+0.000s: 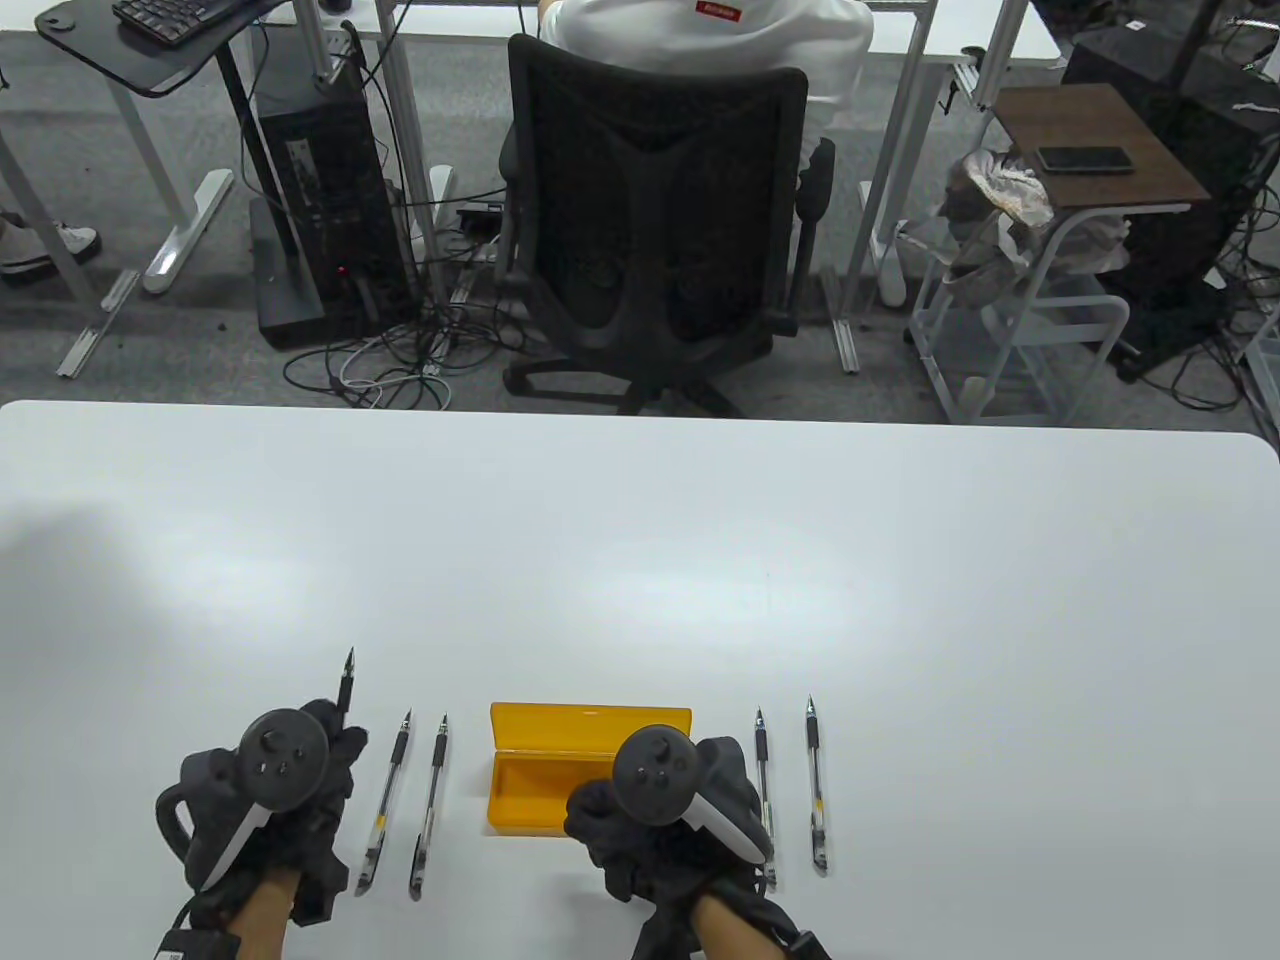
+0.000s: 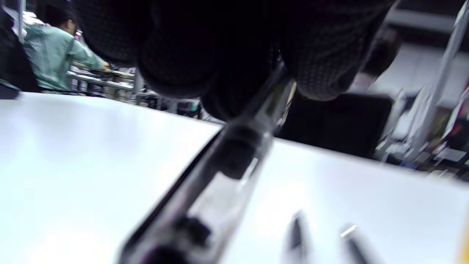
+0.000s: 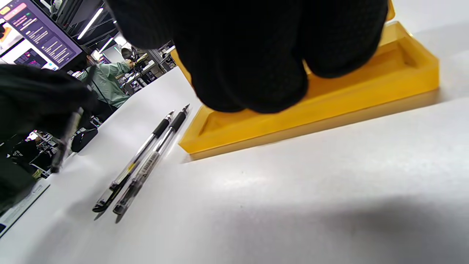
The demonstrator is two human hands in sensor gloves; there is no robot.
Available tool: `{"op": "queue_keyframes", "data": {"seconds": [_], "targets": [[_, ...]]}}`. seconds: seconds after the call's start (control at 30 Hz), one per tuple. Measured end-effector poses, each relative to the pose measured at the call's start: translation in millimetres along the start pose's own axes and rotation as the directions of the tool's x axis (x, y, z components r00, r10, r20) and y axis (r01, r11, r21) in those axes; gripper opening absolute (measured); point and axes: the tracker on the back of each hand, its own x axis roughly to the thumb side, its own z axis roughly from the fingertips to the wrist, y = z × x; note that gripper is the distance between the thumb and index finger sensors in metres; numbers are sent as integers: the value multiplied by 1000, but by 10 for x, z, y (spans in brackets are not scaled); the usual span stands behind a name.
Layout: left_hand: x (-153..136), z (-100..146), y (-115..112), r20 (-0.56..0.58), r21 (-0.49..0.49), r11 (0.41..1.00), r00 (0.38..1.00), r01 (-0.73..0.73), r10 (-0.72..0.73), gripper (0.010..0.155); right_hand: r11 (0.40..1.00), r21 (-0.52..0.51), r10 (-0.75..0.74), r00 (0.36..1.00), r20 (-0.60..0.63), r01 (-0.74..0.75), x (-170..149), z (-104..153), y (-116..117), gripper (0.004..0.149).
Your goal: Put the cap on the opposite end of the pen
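Pen [image 1: 346,682] pokes up from the left hand [image 1: 270,800], grip clamped on it, at lower left; right hand [image 1: 670,800] hovers over the yellow case [image 1: 590,722], grip state unclear; bare table [image 1: 640,560] spreads above.

The left hand [image 1: 270,800] hides most of its pen [image 1: 346,683]; the left wrist view blurs the barrel, and the cap cannot be made out.

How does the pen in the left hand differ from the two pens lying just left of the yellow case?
The held pen is gripped by the left hand, while the two pens lie free on the table. Its tip reaches farther up the table than theirs. All three point away from the person and look alike.
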Motion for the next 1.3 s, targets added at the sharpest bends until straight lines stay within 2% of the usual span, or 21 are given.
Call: {"op": "queue_keyframes", "data": {"seconds": [0.1,0.2,0.37,0.5,1.07,1.3], "targets": [[14,-105,-180,-30,-60,990,991,126,-128,52,1000,-3,-2,1000,1,2,-4,-2,-1,50],[98,-162,-356,3,-116,964,971,238,-240,53,1000,-10,1,1000,1,-1,-14,-4,-10,50],[245,-198,-549,29,-182,926,943,332,-332,53,1000,7,10,1000,-9,-10,-38,-22,13,50],[292,-192,-564,29,-169,915,929,367,-368,52,1000,11,20,1000,-3,-20,-32,-22,18,50],[273,-158,-565,6,-169,920,934,353,-357,55,1000,11,17,1000,-10,-16,-56,-26,14,50],[220,-135,-494,-35,-205,936,954,286,-299,57,999,-10,35,999,-16,-35,-69,-25,-1,50]]}}
